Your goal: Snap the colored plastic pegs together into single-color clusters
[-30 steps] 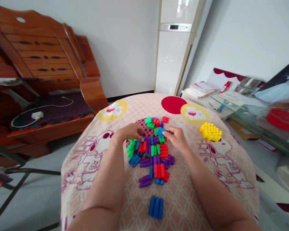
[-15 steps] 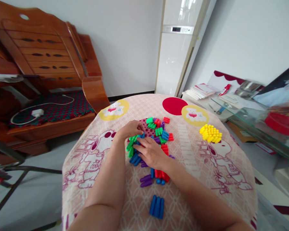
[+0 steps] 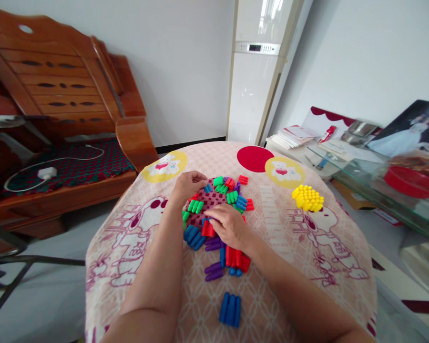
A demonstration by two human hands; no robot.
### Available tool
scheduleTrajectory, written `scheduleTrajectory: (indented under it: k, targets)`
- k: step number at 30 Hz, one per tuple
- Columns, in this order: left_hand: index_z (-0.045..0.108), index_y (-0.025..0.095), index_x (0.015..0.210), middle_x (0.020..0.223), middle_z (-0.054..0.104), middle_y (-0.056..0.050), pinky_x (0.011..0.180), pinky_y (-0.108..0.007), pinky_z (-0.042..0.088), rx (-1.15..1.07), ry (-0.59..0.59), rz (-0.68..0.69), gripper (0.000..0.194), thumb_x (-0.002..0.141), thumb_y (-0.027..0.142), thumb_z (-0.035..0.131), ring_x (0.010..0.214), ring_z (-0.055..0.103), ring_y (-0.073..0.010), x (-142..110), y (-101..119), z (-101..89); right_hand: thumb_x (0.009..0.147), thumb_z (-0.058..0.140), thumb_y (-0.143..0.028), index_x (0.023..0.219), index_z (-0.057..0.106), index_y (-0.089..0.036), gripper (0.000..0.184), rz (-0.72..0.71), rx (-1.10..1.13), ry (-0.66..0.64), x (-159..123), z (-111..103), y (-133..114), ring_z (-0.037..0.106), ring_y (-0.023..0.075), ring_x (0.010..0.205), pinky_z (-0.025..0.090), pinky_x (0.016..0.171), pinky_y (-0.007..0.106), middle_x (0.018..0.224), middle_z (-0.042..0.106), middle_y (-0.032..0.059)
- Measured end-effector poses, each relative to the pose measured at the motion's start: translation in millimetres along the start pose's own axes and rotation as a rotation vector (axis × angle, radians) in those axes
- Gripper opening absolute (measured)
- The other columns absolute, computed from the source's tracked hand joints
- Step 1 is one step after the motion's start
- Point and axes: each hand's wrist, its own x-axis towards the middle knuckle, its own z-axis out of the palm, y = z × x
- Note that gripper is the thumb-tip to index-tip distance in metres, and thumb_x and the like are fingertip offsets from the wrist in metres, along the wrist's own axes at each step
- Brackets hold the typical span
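Note:
Several ribbed plastic pieces, each like short rods joined side by side, are spread over the middle of the round table. My left hand (image 3: 191, 185) is at the far left of the pile, fingers curled together, fingertips at a blue piece (image 3: 208, 188). My right hand (image 3: 230, 223) bends low over the centre, fingers closed; a bit of purple shows under the fingertips, but what they grip is hidden. Just below them sits a red piece (image 3: 208, 228). Green pieces (image 3: 195, 206) and blue pieces (image 3: 194, 237) lie between my forearms.
A yellow clump of joined rods (image 3: 307, 197) stands to the right on the patterned tablecloth (image 3: 271, 295). One blue piece (image 3: 230, 309) lies near me. Beyond are a wooden bench (image 3: 57, 85), a tall white cabinet unit (image 3: 253, 90) and a glass-topped side table (image 3: 364, 176) with papers.
My left hand has moved away and left from the pile's centre. My right hand has drawn slightly nearer, its fingers closing. A red piece and more of the dark checked cloth area now show.

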Motion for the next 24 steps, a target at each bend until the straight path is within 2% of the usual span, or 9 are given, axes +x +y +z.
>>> scheduleTrajectory:
  k: [2, 4, 8, 12, 15, 18, 20, 22, 24]
  targets:
    - [0.071, 0.016, 0.078, 0.061, 0.068, -0.001, 0.052, -0.024, 0.049, -0.010, 0.052, -0.018, 0.023, 0.063, 0.034, 0.072, 0.054, 0.062, -0.0142, 1, -1, -2.1, 0.094, 0.053, -0.016, 0.128, 0.063, -0.020, 0.036, -0.084, -0.068, -0.078, 0, 6, -7, 0.055, 0.0233, 0.117, 0.042, 0.103, 0.041, 0.129, 0.063, 0.0118]
    - [0.071, 0.016, 0.080, 0.062, 0.069, -0.001, 0.052, -0.024, 0.050, -0.001, 0.091, -0.008, 0.024, 0.064, 0.034, 0.072, 0.054, 0.063, -0.0143, 2, -4, -3.9, 0.094, 0.054, -0.017, 0.134, 0.058, -0.021, 0.040, -0.175, -0.142, -0.169, -1, 14, -16, 0.051, 0.0251, 0.121, 0.040, 0.104, 0.043, 0.137, 0.058, 0.0121]
    - [0.072, 0.015, 0.081, 0.062, 0.069, -0.001, 0.052, -0.023, 0.049, 0.026, 0.138, 0.022, 0.026, 0.064, 0.035, 0.072, 0.053, 0.062, -0.0138, 6, -11, -6.0, 0.094, 0.054, -0.020, 0.117, 0.065, -0.019, 0.026, -0.230, -0.257, -0.327, -1, 27, -28, 0.057, 0.0238, 0.100, 0.044, 0.088, 0.038, 0.112, 0.067, 0.0101]
    - [0.072, 0.014, 0.083, 0.061, 0.068, -0.001, 0.050, -0.022, 0.048, 0.013, 0.150, 0.018, 0.029, 0.064, 0.036, 0.072, 0.051, 0.060, -0.0126, 6, -10, -6.7, 0.093, 0.057, -0.019, 0.094, 0.069, -0.017, 0.012, -0.242, -0.260, -0.333, 1, 27, -30, 0.058, 0.0214, 0.086, 0.044, 0.083, 0.036, 0.087, 0.068, 0.0070]
    - [0.071, 0.013, 0.085, 0.064, 0.068, -0.002, 0.049, -0.022, 0.049, -0.042, 0.149, 0.011, 0.030, 0.064, 0.035, 0.072, 0.051, 0.060, -0.0119, 4, -5, -6.8, 0.094, 0.058, -0.019, 0.096, 0.071, -0.019, 0.013, -0.197, -0.109, -0.127, 7, 9, -25, 0.061, 0.0193, 0.091, 0.044, 0.090, 0.035, 0.091, 0.071, 0.0060]
    - [0.072, 0.013, 0.088, 0.065, 0.067, -0.001, 0.051, -0.022, 0.050, -0.108, 0.151, 0.027, 0.032, 0.064, 0.035, 0.073, 0.052, 0.061, -0.0118, 1, -1, -6.0, 0.090, 0.064, -0.023, 0.099, 0.074, -0.023, 0.014, -0.006, 0.015, 0.178, 10, -21, -3, 0.064, 0.0196, 0.095, 0.046, 0.092, 0.035, 0.098, 0.073, 0.0053]
    - [0.072, 0.013, 0.090, 0.065, 0.066, 0.000, 0.053, -0.023, 0.052, -0.134, 0.140, 0.040, 0.033, 0.064, 0.035, 0.073, 0.054, 0.061, -0.0120, 0, 1, -4.1, 0.086, 0.065, -0.024, 0.097, 0.075, -0.021, 0.015, 0.181, 0.070, 0.336, 7, -42, 24, 0.066, 0.0199, 0.090, 0.050, 0.085, 0.033, 0.095, 0.074, 0.0058]
    - [0.073, 0.014, 0.092, 0.065, 0.066, 0.000, 0.056, -0.024, 0.054, -0.149, 0.120, 0.042, 0.034, 0.065, 0.035, 0.073, 0.055, 0.063, -0.0127, 0, 2, -0.5, 0.081, 0.064, -0.026, 0.092, 0.075, -0.019, 0.018, 0.424, 0.089, 0.498, -2, -57, 58, 0.066, 0.0189, 0.075, 0.052, 0.074, 0.031, 0.084, 0.074, 0.0048]
    - [0.074, 0.014, 0.091, 0.064, 0.067, 0.000, 0.057, -0.025, 0.055, -0.160, 0.105, 0.037, 0.034, 0.064, 0.035, 0.074, 0.056, 0.064, -0.0134, 0, 4, 5.0, 0.075, 0.064, -0.030, 0.084, 0.075, -0.019, 0.018, 0.594, 0.015, 0.614, -13, -68, 91, 0.065, 0.0202, 0.070, 0.052, 0.071, 0.031, 0.074, 0.073, 0.0036]
